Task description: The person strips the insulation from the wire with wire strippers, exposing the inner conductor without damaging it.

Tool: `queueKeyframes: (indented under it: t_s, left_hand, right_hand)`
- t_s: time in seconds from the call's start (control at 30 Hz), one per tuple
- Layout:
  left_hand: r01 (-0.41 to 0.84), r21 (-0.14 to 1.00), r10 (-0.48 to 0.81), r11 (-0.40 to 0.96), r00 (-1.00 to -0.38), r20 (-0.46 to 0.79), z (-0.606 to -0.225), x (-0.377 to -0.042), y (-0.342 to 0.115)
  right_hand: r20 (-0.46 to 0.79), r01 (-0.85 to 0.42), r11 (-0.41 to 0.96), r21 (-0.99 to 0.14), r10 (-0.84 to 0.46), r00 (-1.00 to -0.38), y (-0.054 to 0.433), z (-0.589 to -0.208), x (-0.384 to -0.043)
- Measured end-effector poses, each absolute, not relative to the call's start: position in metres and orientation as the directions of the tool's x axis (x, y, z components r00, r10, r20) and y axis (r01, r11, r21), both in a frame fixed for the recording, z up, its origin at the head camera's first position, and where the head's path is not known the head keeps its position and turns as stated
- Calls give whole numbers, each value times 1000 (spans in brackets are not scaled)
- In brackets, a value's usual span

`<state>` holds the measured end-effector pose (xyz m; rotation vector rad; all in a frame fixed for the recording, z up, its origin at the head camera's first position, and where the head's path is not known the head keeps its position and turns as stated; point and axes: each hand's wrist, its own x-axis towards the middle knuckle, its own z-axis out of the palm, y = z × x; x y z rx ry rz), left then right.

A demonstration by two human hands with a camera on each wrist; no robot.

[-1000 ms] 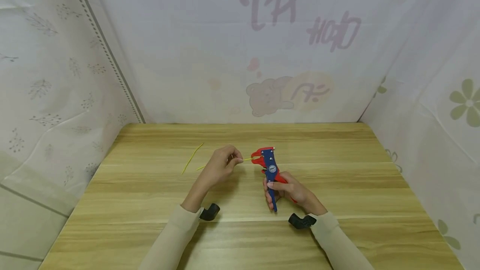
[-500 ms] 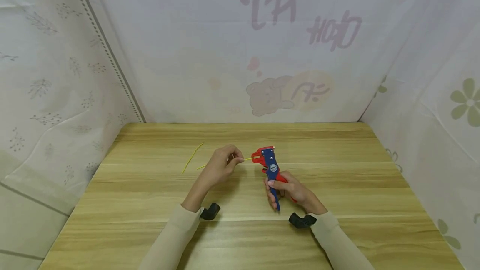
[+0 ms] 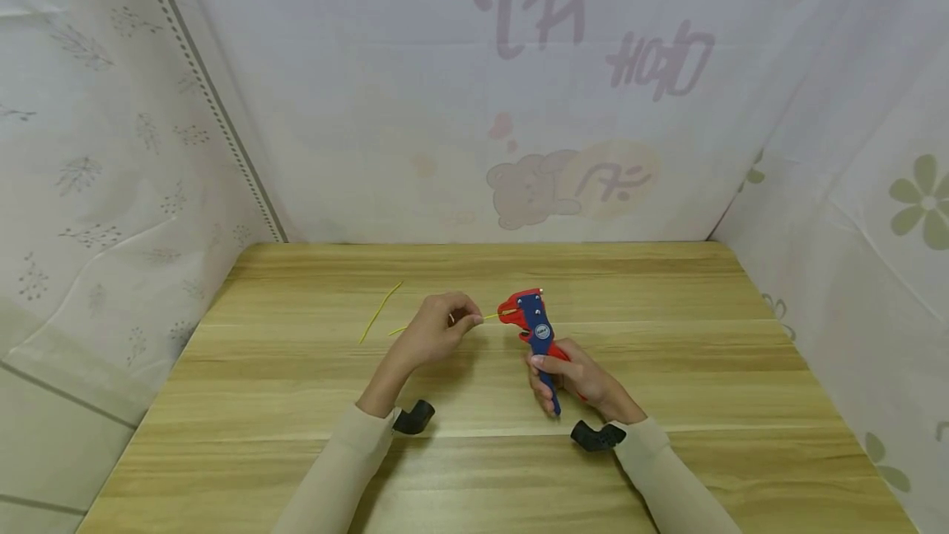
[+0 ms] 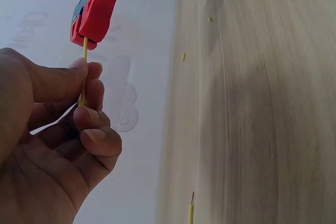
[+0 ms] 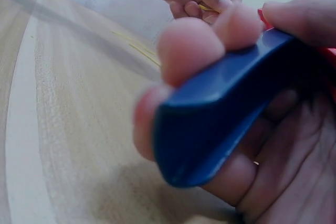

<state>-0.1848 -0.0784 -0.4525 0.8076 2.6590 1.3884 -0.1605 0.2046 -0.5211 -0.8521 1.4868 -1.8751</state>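
My left hand (image 3: 436,328) pinches a thin yellow wire (image 4: 85,50) between thumb and fingertips. The wire's far end runs into the red nose of a red-and-blue wire stripper (image 3: 535,320). In the left wrist view, that red nose (image 4: 97,17) sits just beyond my fingertips. My right hand (image 3: 574,373) grips the stripper by its handles, fingers curled round the blue handle (image 5: 210,98), which fills the right wrist view. How far the wire reaches inside the stripper is hidden.
Left of my left hand, a yellow wire (image 3: 380,313) lies on the wooden table (image 3: 667,295). Another wire (image 4: 191,213) with a bare end lies nearby, partly behind the hand. Tiny yellow bits (image 4: 184,56) are scattered on the tabletop. Printed curtains (image 3: 371,105) surround the table.
The stripper's blue handle has swung slightly right, toward the palm of my right hand, and its head has shifted a little. My left hand stays nearly still, pinching the wire.
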Motion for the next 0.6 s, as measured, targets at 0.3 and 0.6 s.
queueKeyframes:
  t_s: [0.3,0.6]
  left_hand:
    - [421,779,446,465,-871,204,-457,-186,-77]
    - [477,745,409,467,-863,297,-460,-186,-77]
  right_hand:
    - [152,43,-224,-974,-774,-614,203,-523,-161]
    - [128,74,-218,-973,-779,-613,202,-523,-160]
